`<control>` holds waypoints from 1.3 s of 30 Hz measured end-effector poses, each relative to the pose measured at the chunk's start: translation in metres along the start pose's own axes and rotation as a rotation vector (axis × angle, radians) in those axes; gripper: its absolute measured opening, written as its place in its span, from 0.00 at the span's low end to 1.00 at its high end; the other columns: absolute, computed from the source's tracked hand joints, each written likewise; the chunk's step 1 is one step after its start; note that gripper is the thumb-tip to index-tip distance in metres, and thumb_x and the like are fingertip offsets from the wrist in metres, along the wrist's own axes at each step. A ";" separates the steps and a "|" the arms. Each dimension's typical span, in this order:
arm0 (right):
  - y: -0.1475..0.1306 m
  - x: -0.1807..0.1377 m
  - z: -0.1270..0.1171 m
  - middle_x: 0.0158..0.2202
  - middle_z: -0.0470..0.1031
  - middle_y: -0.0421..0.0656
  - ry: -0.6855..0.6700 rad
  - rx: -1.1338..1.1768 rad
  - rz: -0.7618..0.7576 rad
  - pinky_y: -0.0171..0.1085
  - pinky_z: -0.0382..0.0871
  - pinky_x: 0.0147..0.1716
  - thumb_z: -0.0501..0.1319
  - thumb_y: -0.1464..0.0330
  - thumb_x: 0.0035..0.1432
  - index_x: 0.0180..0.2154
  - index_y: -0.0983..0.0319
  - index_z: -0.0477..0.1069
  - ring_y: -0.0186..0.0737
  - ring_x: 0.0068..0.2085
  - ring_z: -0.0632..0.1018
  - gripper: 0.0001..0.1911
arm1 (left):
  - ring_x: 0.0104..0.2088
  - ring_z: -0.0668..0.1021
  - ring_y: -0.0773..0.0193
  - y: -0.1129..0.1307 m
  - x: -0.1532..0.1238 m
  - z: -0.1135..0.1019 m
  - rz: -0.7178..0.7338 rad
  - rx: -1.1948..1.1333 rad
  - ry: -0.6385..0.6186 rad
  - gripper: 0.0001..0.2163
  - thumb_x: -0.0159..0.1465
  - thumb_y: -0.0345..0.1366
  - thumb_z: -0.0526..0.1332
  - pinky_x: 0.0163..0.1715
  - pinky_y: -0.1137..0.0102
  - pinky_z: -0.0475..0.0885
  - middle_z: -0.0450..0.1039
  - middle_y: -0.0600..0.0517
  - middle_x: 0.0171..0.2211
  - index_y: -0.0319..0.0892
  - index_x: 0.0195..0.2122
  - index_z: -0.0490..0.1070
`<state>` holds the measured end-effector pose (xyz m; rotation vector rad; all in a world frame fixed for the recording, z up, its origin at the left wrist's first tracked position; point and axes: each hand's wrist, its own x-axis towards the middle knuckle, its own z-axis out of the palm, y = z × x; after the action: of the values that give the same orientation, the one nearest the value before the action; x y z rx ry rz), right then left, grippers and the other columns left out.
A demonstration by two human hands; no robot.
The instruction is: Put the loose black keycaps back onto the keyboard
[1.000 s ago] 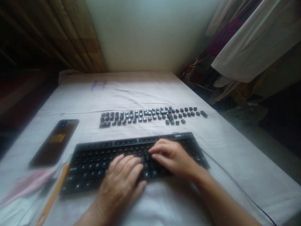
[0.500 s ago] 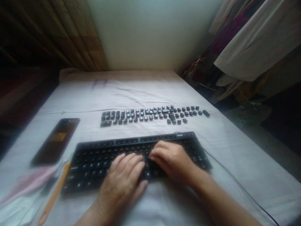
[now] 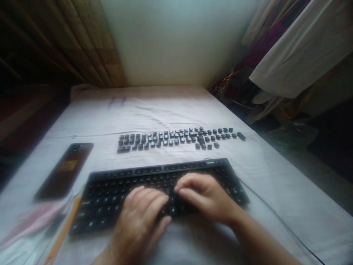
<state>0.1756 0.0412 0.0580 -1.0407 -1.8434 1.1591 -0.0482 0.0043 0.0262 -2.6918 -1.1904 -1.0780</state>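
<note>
A black keyboard (image 3: 110, 173) lies across the white cloth, its lower left keys with caps on and its upper rows looking bare. My left hand (image 3: 142, 213) rests over its lower middle, fingers stretched side by side, thumb apart. My right hand (image 3: 206, 195) is to the right of it, thumb and forefinger pinched at a small dark keycap (image 3: 176, 191) in the middle of the board. Blur and the fingers partly hide that cap. Loose keycaps (image 3: 166, 142) lie in several rows behind the keyboard.
A dark phone (image 3: 66, 167) lies on the left. Nearer are a pink-and-white cloth (image 3: 33, 221) and an orange-handled tool (image 3: 63, 230). The keyboard's cable (image 3: 275, 209) runs down the right side. Clothes (image 3: 300, 48) hang beyond the right edge.
The right hand's fingers have curled into a plainer pinch at the same place. My left hand has shifted slightly left and down. The whole view has tilted a little.
</note>
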 end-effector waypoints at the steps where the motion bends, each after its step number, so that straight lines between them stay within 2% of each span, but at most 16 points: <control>1: -0.002 -0.001 0.002 0.30 0.79 0.41 -0.023 0.029 0.062 0.32 0.72 0.34 0.60 0.70 0.61 0.33 0.63 0.75 0.34 0.32 0.78 0.05 | 0.45 0.78 0.60 0.000 0.000 -0.001 -0.017 -0.010 -0.003 0.10 0.69 0.34 0.57 0.57 0.62 0.64 0.78 0.48 0.43 0.41 0.50 0.70; 3: -0.005 -0.001 0.004 0.29 0.78 0.41 -0.046 0.080 0.155 0.31 0.72 0.32 0.61 0.69 0.59 0.33 0.63 0.75 0.34 0.30 0.77 0.05 | 0.45 0.78 0.59 -0.001 0.001 -0.002 -0.045 -0.040 -0.011 0.12 0.69 0.35 0.57 0.53 0.62 0.68 0.77 0.47 0.43 0.41 0.53 0.68; 6: -0.009 -0.001 0.008 0.29 0.78 0.40 -0.059 0.120 0.207 0.31 0.72 0.32 0.62 0.68 0.57 0.32 0.63 0.75 0.34 0.30 0.76 0.05 | 0.44 0.78 0.59 -0.001 0.001 -0.003 -0.069 -0.111 -0.025 0.14 0.69 0.35 0.57 0.50 0.63 0.70 0.77 0.47 0.44 0.42 0.55 0.67; 13: -0.011 -0.003 0.018 0.27 0.77 0.40 -0.067 0.102 0.240 0.30 0.69 0.30 0.61 0.67 0.58 0.30 0.64 0.75 0.32 0.28 0.75 0.08 | 0.42 0.78 0.61 0.004 -0.002 -0.005 -0.141 -0.193 -0.056 0.10 0.68 0.33 0.58 0.53 0.61 0.66 0.77 0.52 0.40 0.45 0.50 0.69; 18: -0.011 -0.006 0.016 0.30 0.79 0.40 -0.104 0.062 0.188 0.30 0.69 0.32 0.64 0.69 0.56 0.35 0.63 0.77 0.33 0.31 0.77 0.05 | 0.41 0.78 0.62 0.005 -0.002 -0.007 -0.198 -0.246 -0.055 0.09 0.68 0.32 0.58 0.53 0.61 0.65 0.77 0.53 0.39 0.46 0.49 0.69; 20: -0.011 -0.008 0.014 0.32 0.79 0.39 -0.119 0.021 0.142 0.30 0.69 0.32 0.66 0.72 0.54 0.37 0.62 0.77 0.33 0.31 0.77 0.07 | 0.41 0.78 0.62 0.004 -0.001 -0.007 -0.211 -0.274 -0.058 0.09 0.68 0.32 0.58 0.52 0.62 0.65 0.77 0.54 0.38 0.46 0.49 0.68; 24: -0.011 -0.009 0.016 0.30 0.78 0.38 -0.085 -0.090 0.066 0.30 0.69 0.31 0.66 0.72 0.54 0.36 0.61 0.76 0.32 0.30 0.76 0.06 | 0.39 0.78 0.62 0.004 0.001 -0.007 -0.227 -0.308 -0.047 0.07 0.68 0.33 0.58 0.49 0.63 0.67 0.77 0.54 0.37 0.47 0.47 0.69; 28: -0.012 -0.009 0.020 0.30 0.78 0.39 -0.072 -0.152 0.001 0.30 0.69 0.31 0.65 0.72 0.56 0.35 0.61 0.76 0.33 0.30 0.77 0.03 | 0.39 0.79 0.62 0.004 0.001 -0.006 -0.235 -0.296 -0.045 0.07 0.68 0.34 0.58 0.50 0.62 0.68 0.78 0.54 0.37 0.47 0.46 0.70; 32: -0.009 -0.008 0.011 0.30 0.77 0.40 -0.048 -0.226 -0.060 0.31 0.69 0.31 0.63 0.73 0.57 0.34 0.60 0.75 0.34 0.31 0.77 0.03 | 0.40 0.79 0.60 0.004 -0.002 -0.004 -0.227 -0.255 -0.045 0.08 0.68 0.35 0.59 0.50 0.60 0.69 0.78 0.52 0.38 0.47 0.48 0.70; 36: 0.003 -0.007 -0.009 0.33 0.77 0.42 0.077 -0.334 0.030 0.34 0.71 0.33 0.64 0.72 0.56 0.35 0.60 0.75 0.37 0.33 0.77 0.04 | 0.42 0.78 0.59 0.003 -0.004 -0.001 -0.188 -0.210 -0.022 0.08 0.67 0.35 0.60 0.54 0.59 0.67 0.78 0.50 0.39 0.46 0.47 0.70; 39: 0.011 -0.008 -0.015 0.32 0.77 0.42 0.081 -0.390 0.091 0.36 0.71 0.33 0.64 0.71 0.55 0.34 0.60 0.76 0.37 0.32 0.77 0.03 | 0.41 0.77 0.61 0.005 -0.004 0.003 -0.147 -0.188 -0.009 0.06 0.68 0.33 0.58 0.57 0.59 0.62 0.78 0.52 0.38 0.46 0.43 0.72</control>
<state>0.1944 0.0425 0.0521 -1.3783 -2.0207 0.8084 -0.0449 -0.0009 0.0224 -2.7840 -1.3731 -1.2584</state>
